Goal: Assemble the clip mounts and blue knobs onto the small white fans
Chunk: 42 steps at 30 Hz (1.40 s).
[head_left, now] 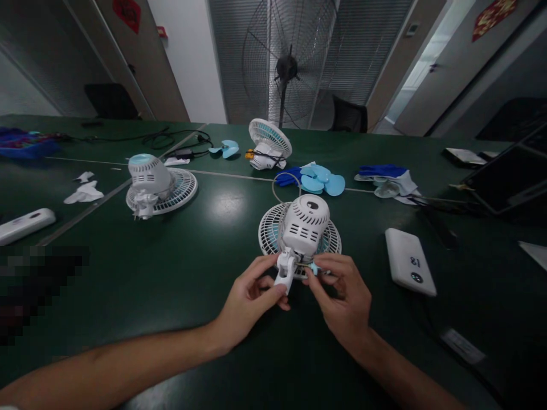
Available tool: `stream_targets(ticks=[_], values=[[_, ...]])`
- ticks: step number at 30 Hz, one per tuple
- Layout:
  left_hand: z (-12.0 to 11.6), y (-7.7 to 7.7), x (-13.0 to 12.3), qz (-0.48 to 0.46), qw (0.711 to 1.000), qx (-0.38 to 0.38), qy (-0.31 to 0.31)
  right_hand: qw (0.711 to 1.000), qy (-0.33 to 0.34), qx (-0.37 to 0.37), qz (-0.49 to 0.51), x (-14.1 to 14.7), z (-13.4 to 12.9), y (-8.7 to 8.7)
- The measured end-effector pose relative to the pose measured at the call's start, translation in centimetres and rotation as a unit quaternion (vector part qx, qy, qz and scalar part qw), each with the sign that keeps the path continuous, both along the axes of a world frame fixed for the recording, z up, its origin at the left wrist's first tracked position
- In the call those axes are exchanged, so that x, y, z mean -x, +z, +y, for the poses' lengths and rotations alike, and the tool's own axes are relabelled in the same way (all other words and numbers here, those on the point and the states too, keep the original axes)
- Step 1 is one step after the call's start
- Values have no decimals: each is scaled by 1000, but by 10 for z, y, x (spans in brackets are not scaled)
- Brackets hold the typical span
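A small white fan lies grille down before me, its rounded motor housing above the round grille. My left hand is closed around the white bracket at the housing's near end, thumb on its lower part. Between thumb and fingers, my right hand pinches a light-blue screw knob. The knob's thin metal shank points left at the bracket; whether its tip sits inside the hole I cannot tell. A pale wire loop rises behind the housing.
Left stands another face-down fan; a third fan is farther back. Light-blue fan blades and blue-white gloves lie beyond my hands. A white power bank rests at right, with a dark screen behind it.
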<state>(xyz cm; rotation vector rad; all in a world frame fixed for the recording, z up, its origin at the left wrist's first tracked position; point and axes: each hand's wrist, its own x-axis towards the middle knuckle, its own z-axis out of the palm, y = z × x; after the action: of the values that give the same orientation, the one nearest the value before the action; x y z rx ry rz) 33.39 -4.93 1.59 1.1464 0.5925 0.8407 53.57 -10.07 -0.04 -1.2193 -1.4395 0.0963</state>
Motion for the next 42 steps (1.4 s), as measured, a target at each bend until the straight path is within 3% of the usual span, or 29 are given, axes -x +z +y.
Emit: stream_targets(ticks=[5, 11, 16, 23, 29, 34, 39, 42], values=[[3, -3, 0, 3, 1000, -6, 2, 993, 16, -50, -105, 1, -2, 6], [4, -2, 0, -1, 1000, -18, 13, 1000, -13, 18, -6, -1, 2, -1], [2, 0, 0, 8, 1000, -22, 16, 998, 14, -29, -56, -3, 2, 0], [4, -1, 0, 12, 999, -30, 10, 993, 13, -61, -105, 2, -1, 13], [3, -1, 1, 20, 999, -35, 16, 999, -30, 18, -16, 3, 0, 11], [3, 0, 1, 19, 999, -42, 16, 996, 8, -48, -77, 4, -1, 13], [3, 2, 1, 28, 998, -58, 26, 999, -9, 25, 37, 3, 2, 8], [3, 1, 1, 30, 998, -57, 23, 1000, 6, 3, -11, 1, 1, 7]])
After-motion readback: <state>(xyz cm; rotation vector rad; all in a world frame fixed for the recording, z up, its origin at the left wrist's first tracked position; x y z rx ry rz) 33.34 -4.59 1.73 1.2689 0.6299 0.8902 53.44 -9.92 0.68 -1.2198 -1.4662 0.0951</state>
